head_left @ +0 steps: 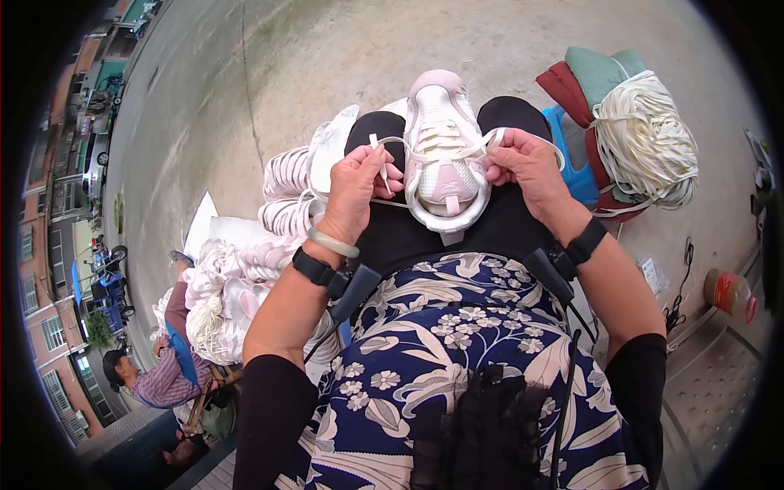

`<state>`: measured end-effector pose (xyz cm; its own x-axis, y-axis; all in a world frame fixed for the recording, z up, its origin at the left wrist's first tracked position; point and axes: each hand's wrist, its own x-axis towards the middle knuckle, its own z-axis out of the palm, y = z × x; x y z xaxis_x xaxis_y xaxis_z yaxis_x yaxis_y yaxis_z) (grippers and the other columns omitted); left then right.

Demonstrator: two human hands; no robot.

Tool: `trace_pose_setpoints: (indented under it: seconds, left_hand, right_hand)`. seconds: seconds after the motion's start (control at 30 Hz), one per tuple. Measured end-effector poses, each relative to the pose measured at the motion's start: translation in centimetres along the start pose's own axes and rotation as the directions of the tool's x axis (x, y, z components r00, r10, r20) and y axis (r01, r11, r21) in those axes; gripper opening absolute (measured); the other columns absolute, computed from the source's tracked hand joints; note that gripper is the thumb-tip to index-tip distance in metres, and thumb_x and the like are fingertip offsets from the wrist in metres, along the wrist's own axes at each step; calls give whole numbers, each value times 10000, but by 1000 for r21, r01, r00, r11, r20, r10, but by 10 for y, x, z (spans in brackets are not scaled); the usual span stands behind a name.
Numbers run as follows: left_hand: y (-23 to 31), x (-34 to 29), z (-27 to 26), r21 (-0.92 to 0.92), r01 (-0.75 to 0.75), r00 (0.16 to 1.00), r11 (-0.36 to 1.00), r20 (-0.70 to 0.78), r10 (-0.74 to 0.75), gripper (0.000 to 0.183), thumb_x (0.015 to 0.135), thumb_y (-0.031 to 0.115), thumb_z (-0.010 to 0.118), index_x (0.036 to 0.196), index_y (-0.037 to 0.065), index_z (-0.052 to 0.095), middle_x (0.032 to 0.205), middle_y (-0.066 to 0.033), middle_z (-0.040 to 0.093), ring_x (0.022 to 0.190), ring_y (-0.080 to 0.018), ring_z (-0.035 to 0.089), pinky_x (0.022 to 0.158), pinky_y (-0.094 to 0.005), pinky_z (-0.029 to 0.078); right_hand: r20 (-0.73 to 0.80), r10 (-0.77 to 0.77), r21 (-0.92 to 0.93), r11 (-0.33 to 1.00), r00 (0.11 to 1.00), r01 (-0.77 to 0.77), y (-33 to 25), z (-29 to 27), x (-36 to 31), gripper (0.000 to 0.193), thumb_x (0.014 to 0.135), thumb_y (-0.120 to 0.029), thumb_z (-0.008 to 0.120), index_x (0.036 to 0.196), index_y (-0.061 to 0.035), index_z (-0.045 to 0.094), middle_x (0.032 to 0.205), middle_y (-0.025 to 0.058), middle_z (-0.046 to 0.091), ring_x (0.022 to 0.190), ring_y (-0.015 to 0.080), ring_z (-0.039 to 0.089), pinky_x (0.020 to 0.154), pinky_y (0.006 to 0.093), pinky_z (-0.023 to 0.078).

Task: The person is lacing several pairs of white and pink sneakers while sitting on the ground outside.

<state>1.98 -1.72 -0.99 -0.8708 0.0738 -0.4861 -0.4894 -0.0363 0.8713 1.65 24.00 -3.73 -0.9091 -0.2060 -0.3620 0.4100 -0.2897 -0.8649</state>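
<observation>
A pale pink and white sneaker (445,175) rests on my lap between my thighs, its toe pointing away from me. Cream laces run crosswise up its front. From the top of the lacing a flat cream shoelace (416,153) stretches out to both sides. My left hand (363,181) pinches one lace end, its tip sticking up above the fingers. On the other side my right hand (518,163) pinches the lace close to the shoe, with a loop of it curving past the fingers. The shoe's inside is mostly hidden.
At right, a thick bundle of cream laces (649,135) leans against red and green cloth and a blue stool (572,155). Piles of pink and white shoes (237,282) lie at left. A seated person (167,371) is beyond them. A bottle (729,296) stands far right.
</observation>
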Motion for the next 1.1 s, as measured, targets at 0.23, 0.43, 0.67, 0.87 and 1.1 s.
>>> trace_pose_setpoints:
  seconds: [0.23, 0.43, 0.67, 0.87, 1.1]
  left_hand:
    - [0, -3, 12, 155, -202, 973, 967, -79, 216, 202, 910, 250, 555, 861, 63, 615, 700, 21, 587, 582, -34, 499, 529, -154, 384]
    - [-3, -2, 13, 163, -224, 970, 961, -58, 236, 195, 916, 237, 552, 860, 62, 618, 585, 77, 462, 493, 2, 366, 452, -149, 296]
    - [-8, -1, 15, 40, -182, 982, 982, -36, 183, 154, 928, 223, 528, 849, 91, 536, 551, 57, 436, 410, -7, 337, 355, -153, 257]
    - [-5, -5, 22, 56, -148, 987, 987, -53, 151, 126, 918, 204, 533, 863, 91, 523, 565, 42, 455, 426, -28, 365, 381, -167, 300]
    - [-5, -7, 18, 81, -96, 995, 992, 8, 95, 98, 894, 187, 564, 872, 103, 521, 614, 13, 536, 458, -46, 462, 411, -174, 376]
  right_hand:
    - [11, -87, -16, 996, 996, 87, -3, 6, 4, 66, 858, -80, 586, 822, -31, 560, 705, 32, 609, 584, 73, 579, 522, 197, 462]
    - [21, -89, -50, 995, 996, 90, -3, 6, 6, 65, 862, -77, 581, 824, -30, 559, 694, 27, 601, 583, 68, 569, 526, 197, 459]
    - [48, -97, -95, 990, 994, 101, -1, 4, 7, 65, 884, -121, 568, 863, -61, 580, 708, -2, 612, 595, 35, 546, 553, 168, 419]
    - [31, -111, -125, 986, 993, 114, -4, 8, 5, 70, 883, -125, 569, 857, -62, 582, 693, -7, 608, 595, 33, 544, 557, 166, 414]
    - [49, -133, -185, 973, 990, 139, -2, 7, 7, 60, 876, -107, 574, 850, -54, 581, 689, -20, 590, 604, 29, 528, 558, 170, 420]
